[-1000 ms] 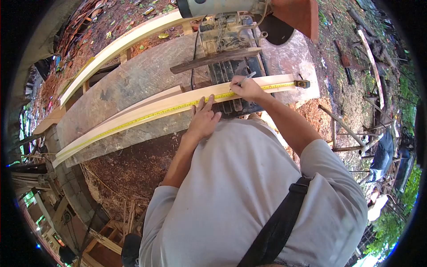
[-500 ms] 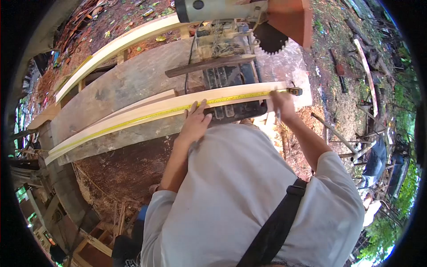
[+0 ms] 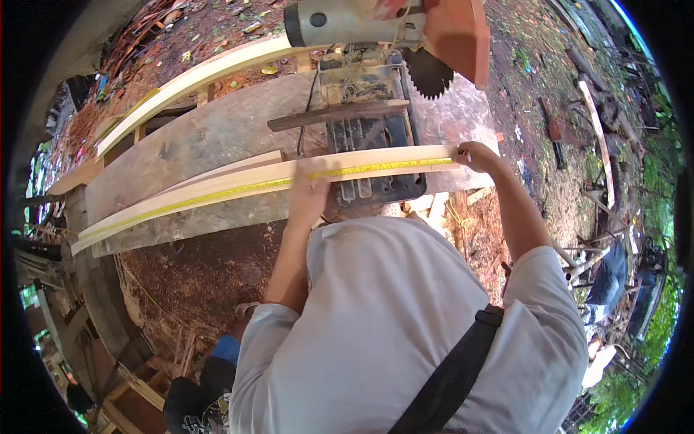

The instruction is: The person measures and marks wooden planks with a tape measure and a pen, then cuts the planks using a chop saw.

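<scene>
Numbers on the long, narrow yellow tape measure [image 3: 376, 169] are too small to read. White print on the black fabric item [image 3: 194, 390] shows an H-like shape; the rest is illegible.

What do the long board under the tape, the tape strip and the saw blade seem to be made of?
Long board: wood, apparently bare and unvarnished, judging by its pale, matt surface.
Tape strip: yellow-coated with dark markings; likely thin metal, though the coating hides the core.
Saw blade: probably steel, dark and dull, judging by its thin disc and toothed edge.
</scene>
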Motion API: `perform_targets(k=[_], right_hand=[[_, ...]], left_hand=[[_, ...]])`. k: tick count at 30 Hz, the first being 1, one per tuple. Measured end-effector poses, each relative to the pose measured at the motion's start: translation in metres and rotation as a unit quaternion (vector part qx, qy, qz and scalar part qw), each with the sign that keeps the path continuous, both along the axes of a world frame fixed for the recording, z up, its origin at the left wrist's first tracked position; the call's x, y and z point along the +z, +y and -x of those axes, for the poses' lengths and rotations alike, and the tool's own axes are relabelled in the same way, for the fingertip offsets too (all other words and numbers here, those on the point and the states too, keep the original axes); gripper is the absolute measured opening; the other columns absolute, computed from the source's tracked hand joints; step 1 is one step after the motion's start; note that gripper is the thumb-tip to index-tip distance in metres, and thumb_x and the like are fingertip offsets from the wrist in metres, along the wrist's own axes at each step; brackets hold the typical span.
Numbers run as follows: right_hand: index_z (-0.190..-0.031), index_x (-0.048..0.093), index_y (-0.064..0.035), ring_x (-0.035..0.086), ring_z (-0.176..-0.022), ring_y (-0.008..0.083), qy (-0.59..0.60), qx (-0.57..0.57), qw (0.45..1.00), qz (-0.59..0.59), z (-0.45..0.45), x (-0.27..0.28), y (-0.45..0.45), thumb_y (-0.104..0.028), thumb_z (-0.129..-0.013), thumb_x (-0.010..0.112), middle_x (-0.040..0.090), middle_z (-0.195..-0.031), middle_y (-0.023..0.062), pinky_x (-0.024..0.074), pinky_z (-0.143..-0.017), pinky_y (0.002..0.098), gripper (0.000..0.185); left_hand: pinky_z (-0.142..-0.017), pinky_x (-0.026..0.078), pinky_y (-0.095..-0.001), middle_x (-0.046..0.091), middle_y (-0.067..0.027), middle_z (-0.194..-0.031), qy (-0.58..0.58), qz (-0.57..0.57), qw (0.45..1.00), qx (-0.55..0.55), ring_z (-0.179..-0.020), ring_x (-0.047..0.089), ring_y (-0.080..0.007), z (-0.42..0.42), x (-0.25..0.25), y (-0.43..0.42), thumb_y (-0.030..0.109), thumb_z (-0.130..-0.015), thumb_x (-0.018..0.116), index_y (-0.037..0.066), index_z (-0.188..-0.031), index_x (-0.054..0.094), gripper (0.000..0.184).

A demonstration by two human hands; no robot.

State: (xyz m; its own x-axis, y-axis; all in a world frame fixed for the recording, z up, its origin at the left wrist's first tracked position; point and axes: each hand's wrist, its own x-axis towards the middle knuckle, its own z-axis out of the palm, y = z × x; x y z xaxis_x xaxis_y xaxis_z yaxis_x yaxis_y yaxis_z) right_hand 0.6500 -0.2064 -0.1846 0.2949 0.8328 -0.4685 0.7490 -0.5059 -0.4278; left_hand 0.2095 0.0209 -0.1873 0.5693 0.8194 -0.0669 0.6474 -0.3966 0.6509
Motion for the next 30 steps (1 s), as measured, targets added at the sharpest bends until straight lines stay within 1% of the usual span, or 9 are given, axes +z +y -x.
perform_targets(k=[2,4,7,13,14,23,26,28,30], right_hand=[[-0.102,0.07,-0.0025,0.067,-0.084,0.0319,-0.015,0.009,0.998,0.059,0.005,0.015,-0.001,-0.03,-0.089,0.073,0.071,-0.089,0.0169,0.0517,-0.078,0.0404,0.031],[-0.101,0.069,-0.0032,0.067,-0.082,0.0285,0.011,0.037,0.997,0.059,0.013,0.05,-0.009,-0.03,-0.09,0.072,0.07,-0.088,0.0146,0.0513,-0.076,0.0393,0.03],[-0.099,0.069,-0.0047,0.063,-0.08,0.0207,0.12,0.047,0.99,0.047,0.03,0.072,-0.016,-0.03,-0.09,0.073,0.069,-0.085,0.0091,0.05,-0.074,0.0362,0.027],[-0.101,0.069,-0.0068,0.058,-0.079,0.0119,0.27,0.065,0.961,0.016,0.062,0.022,-0.04,-0.027,-0.094,0.069,0.066,-0.084,0.0025,0.0482,-0.07,0.0311,0.022],[-0.103,0.07,-0.0072,0.059,-0.079,0.012,0.292,0.059,0.954,0.046,0.078,0.026,-0.032,-0.029,-0.095,0.068,0.067,-0.084,0.0023,0.0485,-0.07,0.0309,0.024],[-0.11,0.071,-0.0093,0.062,-0.085,0.012,0.3,0.026,0.939,0.167,0.167,0.016,0.014,-0.036,-0.097,0.063,0.071,-0.091,0.0024,0.0504,-0.076,0.031,0.031],[-0.115,0.072,-0.0169,0.066,-0.084,0.0166,0.314,0.082,0.946,-0.018,0.177,0.001,0.017,-0.042,-0.093,0.063,0.072,-0.09,0.0055,0.0531,-0.071,0.0347,0.035],[-0.116,0.072,-0.0143,0.068,-0.086,0.0194,0.255,0.072,0.946,0.188,0.185,0.017,0.039,-0.042,-0.09,0.067,0.072,-0.093,0.0077,0.0544,-0.074,0.0366,0.038],[-0.116,0.072,-0.0134,0.069,-0.087,0.0196,0.257,0.085,0.944,0.19,0.185,0.014,0.047,-0.042,-0.089,0.067,0.073,-0.095,0.0081,0.0548,-0.075,0.0361,0.039]], left_hand=[[-0.09,0.049,-0.0526,0.064,-0.0187,-0.115,-0.055,-0.079,0.969,0.228,-0.105,0.061,-0.0358,0.022,0.009,0.017,0.026,-0.094,0.065,-0.009,-0.11,0.061,0.039],[-0.074,0.054,-0.0436,0.066,-0.016,-0.101,-0.151,0.054,0.884,0.439,-0.085,0.063,-0.0279,0.063,0.009,0.054,0.023,-0.096,0.063,-0.008,-0.104,0.061,0.032],[-0.06,0.051,-0.0319,0.064,-0.0119,-0.086,-0.522,0.313,0.57,0.552,-0.067,0.058,-0.019,0.121,0.019,0.104,0.024,-0.103,0.052,-0.003,-0.101,0.061,0.029],[-0.054,0.043,-0.0261,0.051,-0.0029,-0.072,-0.762,0.237,0.525,0.295,-0.06,0.046,-0.0121,0.239,0.079,0.156,0.023,-0.106,0.04,0.004,-0.088,0.055,0.032],[-0.055,0.043,-0.0266,0.05,-0.0022,-0.072,-0.685,0.181,0.585,0.394,-0.061,0.046,-0.0132,0.254,0.068,0.17,0.02,-0.107,0.039,0.004,-0.09,0.056,0.029],[-0.059,0.045,-0.0263,0.05,-0.0018,-0.075,-0.671,0.235,0.574,0.407,-0.065,0.048,-0.0144,0.238,0.059,0.16,0.02,-0.108,0.037,0.004,-0.099,0.056,0.026],[-0.059,0.047,-0.0262,0.05,-0.0016,-0.074,-0.614,0.174,0.665,0.389,-0.063,0.048,-0.0144,0.242,0.075,0.172,0.024,-0.11,0.03,0.004,-0.099,0.054,0.033],[-0.059,0.046,-0.0258,0.051,-0.0017,-0.075,-0.618,0.201,0.647,0.398,-0.064,0.048,-0.0142,0.247,0.066,0.179,0.023,-0.11,0.031,0.005,-0.099,0.055,0.032],[-0.061,0.045,-0.0276,0.054,-0.0025,-0.077,-0.632,0.246,0.617,0.398,-0.066,0.049,-0.0143,0.251,0.053,0.189,0.022,-0.109,0.034,0.004,-0.099,0.056,0.03]])
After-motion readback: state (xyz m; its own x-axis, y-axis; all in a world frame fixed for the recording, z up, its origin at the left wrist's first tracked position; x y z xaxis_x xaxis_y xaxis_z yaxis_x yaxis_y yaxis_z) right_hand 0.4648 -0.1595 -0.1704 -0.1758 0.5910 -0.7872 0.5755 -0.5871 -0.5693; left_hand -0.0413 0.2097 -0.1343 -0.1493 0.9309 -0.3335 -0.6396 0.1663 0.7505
